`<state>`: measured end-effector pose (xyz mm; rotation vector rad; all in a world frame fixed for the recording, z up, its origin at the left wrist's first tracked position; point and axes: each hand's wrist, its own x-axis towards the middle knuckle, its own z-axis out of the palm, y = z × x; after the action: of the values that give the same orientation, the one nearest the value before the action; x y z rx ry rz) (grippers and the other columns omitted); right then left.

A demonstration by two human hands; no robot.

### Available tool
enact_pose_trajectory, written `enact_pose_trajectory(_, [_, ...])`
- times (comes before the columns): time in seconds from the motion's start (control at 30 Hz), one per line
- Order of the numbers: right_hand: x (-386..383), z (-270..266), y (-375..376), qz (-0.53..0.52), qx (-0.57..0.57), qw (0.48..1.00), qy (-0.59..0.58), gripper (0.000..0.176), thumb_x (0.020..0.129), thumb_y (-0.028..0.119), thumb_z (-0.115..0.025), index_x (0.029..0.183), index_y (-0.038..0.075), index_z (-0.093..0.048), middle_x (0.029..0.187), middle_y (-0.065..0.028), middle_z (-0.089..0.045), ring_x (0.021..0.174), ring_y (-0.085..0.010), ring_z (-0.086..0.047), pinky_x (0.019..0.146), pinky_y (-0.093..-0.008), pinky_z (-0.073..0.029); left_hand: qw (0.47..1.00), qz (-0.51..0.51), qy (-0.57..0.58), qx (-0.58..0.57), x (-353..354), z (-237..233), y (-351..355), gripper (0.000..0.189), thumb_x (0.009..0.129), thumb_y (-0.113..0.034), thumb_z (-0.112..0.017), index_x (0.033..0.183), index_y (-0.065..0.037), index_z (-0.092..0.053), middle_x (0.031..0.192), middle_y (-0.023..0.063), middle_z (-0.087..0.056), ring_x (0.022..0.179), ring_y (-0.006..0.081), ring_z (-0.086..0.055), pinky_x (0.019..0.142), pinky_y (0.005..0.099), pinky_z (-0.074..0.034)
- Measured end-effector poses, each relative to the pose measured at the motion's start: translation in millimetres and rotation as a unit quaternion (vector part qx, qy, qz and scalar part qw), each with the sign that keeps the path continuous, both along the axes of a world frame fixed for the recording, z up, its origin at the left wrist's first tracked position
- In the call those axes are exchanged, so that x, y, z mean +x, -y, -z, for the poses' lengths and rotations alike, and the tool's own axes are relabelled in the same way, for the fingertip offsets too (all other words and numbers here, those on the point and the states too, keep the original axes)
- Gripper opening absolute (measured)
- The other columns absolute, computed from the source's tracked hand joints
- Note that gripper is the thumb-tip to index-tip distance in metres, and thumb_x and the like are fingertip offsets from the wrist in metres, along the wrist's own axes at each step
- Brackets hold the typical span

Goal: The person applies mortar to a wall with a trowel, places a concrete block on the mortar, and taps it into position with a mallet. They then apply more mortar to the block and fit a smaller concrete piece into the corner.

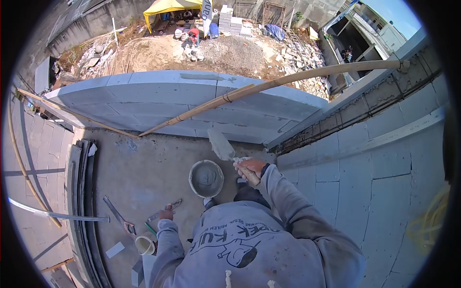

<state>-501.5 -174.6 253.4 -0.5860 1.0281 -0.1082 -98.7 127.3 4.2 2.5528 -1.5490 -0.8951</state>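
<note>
My right hand (247,169) is clamped on the trowel (221,146), blade angled forward-left toward the wall (158,94), bucket (190,179) of mortar (206,175) just left of that nearer hand; left hand (166,212) overlaps a thin tool (177,203), can't tell if gripping.

Smeared trowel (221,146), tilted, bucket (191,181) of grey mortar (206,176)

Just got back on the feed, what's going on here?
A person's right hand grips a trowel, its pale-coated blade pointing toward the block wall ahead. Close by, a round bucket of grey mix stands on the floor. The left hand is at a long, narrow tool; whether it grips it is unclear. A handsaw lies further left.
</note>
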Motion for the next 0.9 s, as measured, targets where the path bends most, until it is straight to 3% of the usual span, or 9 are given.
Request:
enact_pose_trajectory(0.07, [-35, 1, 7, 0.024, -0.034, 0.998, -0.042, 0.024, 0.076, 0.026, -0.067, 0.089, 0.008, -0.058, 0.065, -0.0049, -0.054, 0.049, -0.0150, -0.052, 0.043, -0.0283, -0.043, 0.969, -0.206, -0.130, 0.038, -6, -19, -3, 0.041, 0.080, -0.030, -0.061, 0.109, -0.002, -0.053, 0.093, 0.0114, -0.060, 0.076, 0.0236, -0.059, 0.064, 0.0336, -0.047])
enact_pose_trajectory(0.17, [-89, -25, 30, 0.048, -0.122, 0.984, -0.117, 0.023, 0.076, 0.024, -0.068, 0.085, 0.008, -0.056, 0.064, -0.0048, -0.054, 0.048, -0.0149, -0.052, 0.043, -0.0281, -0.042, 0.812, -0.484, -0.315, 0.083, -30, -35, 0, 0.054, 0.073, -0.029, -0.066, 0.120, -0.012, -0.046, 0.115, 0.0109, -0.055, 0.099, 0.0308, -0.058, 0.081, 0.0392, -0.046])
enact_pose_trajectory(0.27, [-140, -57, 74, 0.054, -0.257, 0.957, -0.124, 0.022, 0.074, 0.021, -0.067, 0.084, 0.006, -0.054, 0.064, -0.0039, -0.054, 0.047, -0.0127, -0.051, 0.042, -0.0278, -0.041, 0.856, -0.434, -0.270, 0.076, -82, -29, 6, 0.041, 0.078, -0.029, -0.062, 0.109, -0.005, -0.051, 0.100, 0.0113, -0.058, 0.085, 0.0268, -0.059, 0.071, 0.0369, -0.048])
enact_pose_trajectory(0.37, [-174, -62, 138, 0.021, -0.351, 0.913, -0.207, 0.025, 0.071, 0.017, -0.066, 0.089, 0.004, -0.054, 0.066, -0.0083, -0.057, 0.051, -0.0211, -0.055, 0.047, -0.0304, -0.045, 0.916, -0.350, -0.184, 0.072, -133, -27, 8, 0.037, 0.086, -0.030, -0.057, 0.093, 0.006, -0.059, 0.076, 0.0120, -0.062, 0.063, 0.0209, -0.061, 0.056, 0.0334, -0.049])
enact_pose_trajectory(0.43, [-177, -78, 173, -0.089, -0.698, 0.643, -0.302, 0.032, 0.070, 0.017, -0.065, 0.095, 0.001, -0.053, 0.075, -0.0155, -0.061, 0.067, -0.0340, -0.060, 0.061, -0.0357, -0.049, 0.928, -0.322, -0.178, 0.057, -163, -32, 22, 0.039, 0.085, -0.031, -0.057, 0.097, 0.006, -0.059, 0.080, 0.0124, -0.063, 0.066, 0.0206, -0.062, 0.059, 0.0330, -0.049])
enact_pose_trajectory(0.57, [-137, -112, 232, -0.145, -0.662, 0.677, -0.287, 0.043, 0.070, 0.021, -0.065, 0.106, 0.001, -0.051, 0.087, -0.0203, -0.061, 0.085, -0.0406, -0.057, 0.076, -0.0391, -0.048, 0.960, -0.221, -0.171, 0.015, -217, -55, 71, 0.046, 0.085, -0.034, -0.057, 0.109, 0.005, -0.058, 0.089, 0.0139, -0.065, 0.075, 0.0195, -0.064, 0.066, 0.0318, -0.048])
enact_pose_trajectory(0.67, [-113, -73, 288, -0.281, -0.758, 0.530, -0.256, 0.055, 0.069, 0.020, -0.066, 0.118, 0.003, -0.046, 0.105, -0.0207, -0.056, 0.100, -0.0345, -0.054, 0.086, -0.0403, -0.043, 0.866, -0.430, -0.251, -0.046, -233, -110, 96, 0.042, 0.084, -0.034, -0.058, 0.107, 0.000, -0.060, 0.086, 0.0112, -0.065, 0.071, 0.0179, -0.063, 0.065, 0.0300, -0.047])
enact_pose_trajectory(0.8, [-69, -73, 300, -0.292, -0.793, 0.475, -0.247, 0.054, 0.071, 0.018, -0.062, 0.120, 0.006, -0.046, 0.117, -0.0148, -0.052, 0.099, -0.0324, -0.054, 0.086, -0.0407, -0.045, 0.850, -0.469, -0.226, -0.075, -235, -107, 61, 0.040, 0.084, -0.034, -0.057, 0.101, 0.002, -0.061, 0.080, 0.0084, -0.064, 0.067, 0.0169, -0.061, 0.062, 0.0296, -0.047])
enact_pose_trajectory(0.9, [-55, -87, 305, -0.380, -0.723, 0.498, -0.292, 0.050, 0.072, 0.018, -0.061, 0.118, 0.007, -0.047, 0.116, -0.0140, -0.052, 0.102, -0.0316, -0.053, 0.084, -0.0403, -0.046, 0.749, -0.608, -0.254, -0.066, -253, -97, 28, 0.036, 0.085, -0.032, -0.057, 0.092, 0.002, -0.062, 0.076, 0.0062, -0.062, 0.062, 0.0172, -0.059, 0.057, 0.0300, -0.046])
